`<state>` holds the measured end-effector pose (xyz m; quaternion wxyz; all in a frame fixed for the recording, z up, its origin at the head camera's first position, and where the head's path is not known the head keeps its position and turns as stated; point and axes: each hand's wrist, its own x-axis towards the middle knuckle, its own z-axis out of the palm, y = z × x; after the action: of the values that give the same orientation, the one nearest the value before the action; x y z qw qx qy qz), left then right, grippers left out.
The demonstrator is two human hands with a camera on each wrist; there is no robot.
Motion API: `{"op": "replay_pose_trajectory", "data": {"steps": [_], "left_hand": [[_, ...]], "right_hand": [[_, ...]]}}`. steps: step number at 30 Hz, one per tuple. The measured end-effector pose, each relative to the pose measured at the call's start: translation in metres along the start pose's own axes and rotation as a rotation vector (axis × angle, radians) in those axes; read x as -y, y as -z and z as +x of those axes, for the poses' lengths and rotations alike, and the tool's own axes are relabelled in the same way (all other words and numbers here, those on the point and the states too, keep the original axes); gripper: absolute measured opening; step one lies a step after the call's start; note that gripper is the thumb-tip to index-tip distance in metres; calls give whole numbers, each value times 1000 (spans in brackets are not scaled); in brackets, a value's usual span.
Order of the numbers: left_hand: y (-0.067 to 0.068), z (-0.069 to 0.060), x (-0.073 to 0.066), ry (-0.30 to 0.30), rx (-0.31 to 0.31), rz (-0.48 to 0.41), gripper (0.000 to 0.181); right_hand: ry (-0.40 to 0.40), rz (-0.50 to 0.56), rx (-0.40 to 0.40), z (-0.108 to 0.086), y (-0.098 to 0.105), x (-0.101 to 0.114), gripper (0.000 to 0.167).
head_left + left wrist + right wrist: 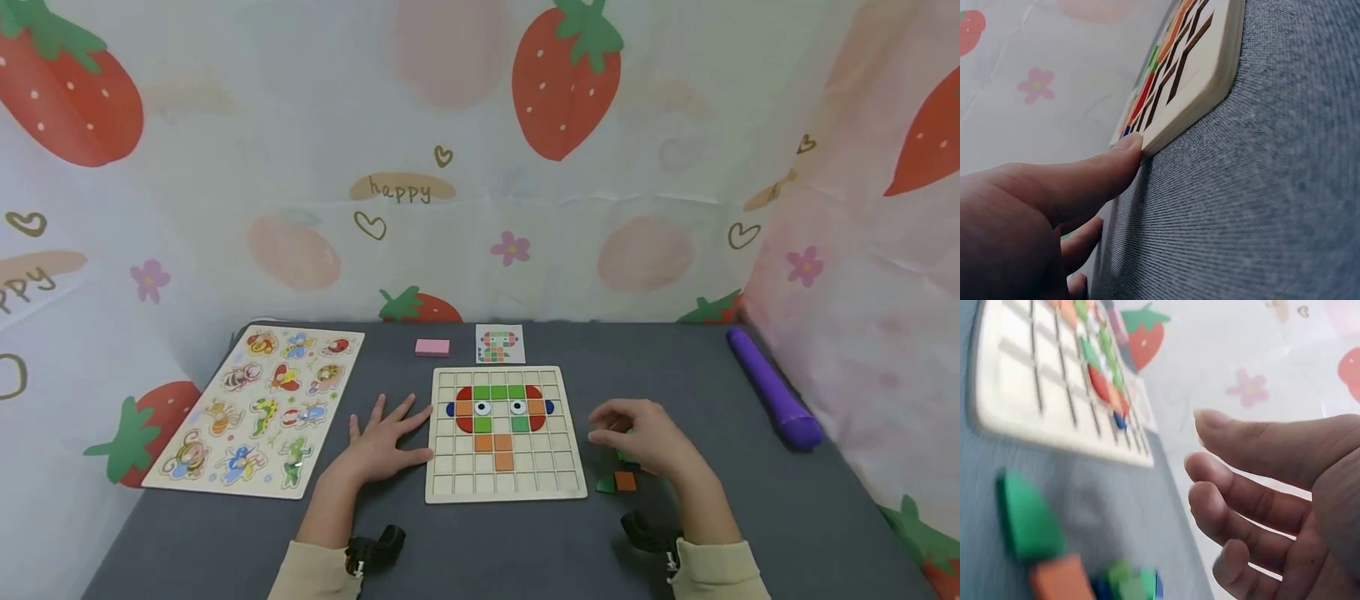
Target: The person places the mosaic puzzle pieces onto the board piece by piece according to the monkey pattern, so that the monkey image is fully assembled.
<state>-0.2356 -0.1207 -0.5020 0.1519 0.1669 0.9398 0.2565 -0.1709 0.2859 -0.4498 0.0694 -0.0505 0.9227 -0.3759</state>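
Note:
A wooden grid board [457, 487] lies flat on the dark table, bearing red, green, orange and blue tiles and two eye tiles in its upper and middle cells. My left hand [385, 446] rests on the table with its fingers spread. In the left wrist view, its thumb [1100, 175] touches the board's edge. To the right of the board, my right hand [637, 429] hovers with loosely bent fingers, and the right wrist view shows nothing between them. Below it lie loose pieces, among them a green one [1029, 519] and an orange tile [625, 482]; the hand partly hides the others.
Behind the board lie a pattern card [500, 357] and a pink block [432, 347]. A board of insect pictures [251, 407] lies at the left. Far right, a purple cylinder [772, 390] lies by the curtain. Strawberry-print curtain [480, 200] encloses the table's back and sides.

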Motion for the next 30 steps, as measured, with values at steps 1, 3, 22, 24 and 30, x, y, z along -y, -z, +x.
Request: {"op": "replay_pose_trajectory", "data": {"steps": [1,3,22,24,30], "left_hand": [[-1,0,0,0,-3,-4,77],[-2,0,0,0,-5,-7,77],[-2,1,0,3,-4,6,77],[-2,1,-1,-1,-4,-1,76],[0,-1,-2,10,-9,0,76]], "right_hand": [[-17,-2,-13,-3,3,-4,25],[-47,-2,-38,-12,8,-12,26],[-182,-96,-38,-38,17,-63,30],[-184,-114,-27,-38,18,-64,30],[-163,-120,-31,-37,17,-62,25]]}}
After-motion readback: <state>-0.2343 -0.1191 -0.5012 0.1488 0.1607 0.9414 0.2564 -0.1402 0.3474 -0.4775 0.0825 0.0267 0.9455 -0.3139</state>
